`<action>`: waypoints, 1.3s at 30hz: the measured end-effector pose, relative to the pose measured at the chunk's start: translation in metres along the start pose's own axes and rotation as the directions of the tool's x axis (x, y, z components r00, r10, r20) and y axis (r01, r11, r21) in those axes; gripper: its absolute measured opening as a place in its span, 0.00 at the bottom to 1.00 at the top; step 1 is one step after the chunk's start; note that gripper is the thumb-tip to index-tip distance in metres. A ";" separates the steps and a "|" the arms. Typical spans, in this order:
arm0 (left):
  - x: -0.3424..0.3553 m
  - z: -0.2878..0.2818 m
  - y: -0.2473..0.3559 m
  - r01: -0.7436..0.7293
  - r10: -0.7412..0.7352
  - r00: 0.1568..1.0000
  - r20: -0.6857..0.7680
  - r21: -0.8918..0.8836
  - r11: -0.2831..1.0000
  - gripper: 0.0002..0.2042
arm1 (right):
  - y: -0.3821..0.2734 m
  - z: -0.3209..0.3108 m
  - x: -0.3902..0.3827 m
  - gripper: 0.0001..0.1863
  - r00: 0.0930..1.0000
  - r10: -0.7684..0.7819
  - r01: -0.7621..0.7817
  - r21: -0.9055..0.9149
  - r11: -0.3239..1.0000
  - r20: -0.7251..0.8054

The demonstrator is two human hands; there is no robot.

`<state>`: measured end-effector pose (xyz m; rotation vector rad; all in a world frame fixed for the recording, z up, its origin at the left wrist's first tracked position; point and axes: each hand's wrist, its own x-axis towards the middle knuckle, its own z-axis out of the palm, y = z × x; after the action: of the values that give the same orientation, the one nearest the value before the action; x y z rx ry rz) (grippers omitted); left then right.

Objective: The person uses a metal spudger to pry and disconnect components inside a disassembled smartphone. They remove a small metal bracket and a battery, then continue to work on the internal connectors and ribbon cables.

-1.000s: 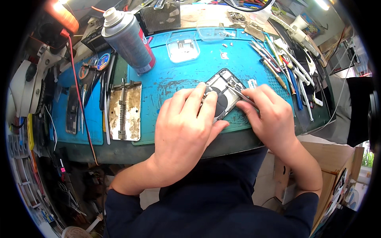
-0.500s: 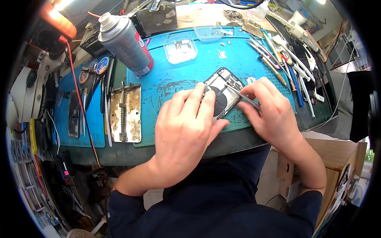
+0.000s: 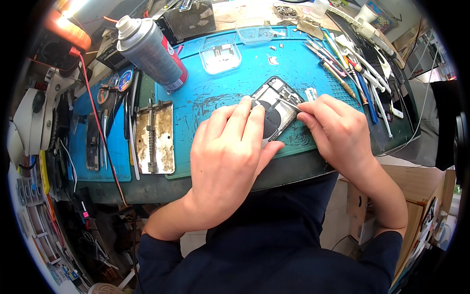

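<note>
An opened phone housing (image 3: pixel 291 111) lies slanted on the blue mat, with a round black pad or coil (image 3: pixel 274 121) and small metal parts inside. My left hand (image 3: pixel 223 147) lies over its lower left part, fingers across one side and thumb at the lower end, holding it; that part of the phone is hidden. My right hand (image 3: pixel 338 127) is closed in a pinch on slim metal tweezers (image 3: pixel 290 104). Their tips reach into the upper part of the housing; the rest is mostly hidden by my fingers. A small pale part (image 3: pixel 311 94) lies just beyond my right hand.
A spray can (image 3: pixel 152 54) stands at the back left near a clear plastic box (image 3: pixel 220 58). Left of my hand is a metal holder (image 3: pixel 155 139). Pens, brushes and tools (image 3: pixel 360 73) crowd the right side. A red cable (image 3: pixel 93 103) hangs at the left.
My right hand has shifted slightly up and right, its fingers closing further down the tweezers, which show less now. My left hand keeps its place on the phone. The view has shifted a little.
</note>
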<state>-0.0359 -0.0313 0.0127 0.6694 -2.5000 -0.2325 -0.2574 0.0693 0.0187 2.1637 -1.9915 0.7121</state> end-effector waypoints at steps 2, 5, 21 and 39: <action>0.000 0.000 0.000 0.001 -0.001 1.000 0.004 0.001 1.000 0.30 | -0.002 0.000 -0.001 0.10 0.999 0.029 -0.029 0.017 0.999 0.022; 0.000 0.000 0.001 0.000 0.000 1.000 0.008 -0.001 1.000 0.30 | -0.006 0.004 0.000 0.09 0.997 0.082 -0.082 0.121 0.989 0.002; 0.001 -0.002 0.000 0.004 -0.004 1.000 0.013 0.004 1.000 0.29 | -0.002 0.005 0.001 0.10 0.997 0.064 -0.056 0.162 0.985 -0.043; 0.011 -0.008 -0.003 -0.026 0.028 0.998 0.053 -0.039 0.999 0.28 | 0.003 0.023 -0.011 0.12 0.987 0.062 -0.023 0.250 0.968 -0.149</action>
<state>-0.0384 -0.0398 0.0240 0.6215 -2.5469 -0.2910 -0.2548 0.0701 -0.0068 2.1193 -1.9646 1.1558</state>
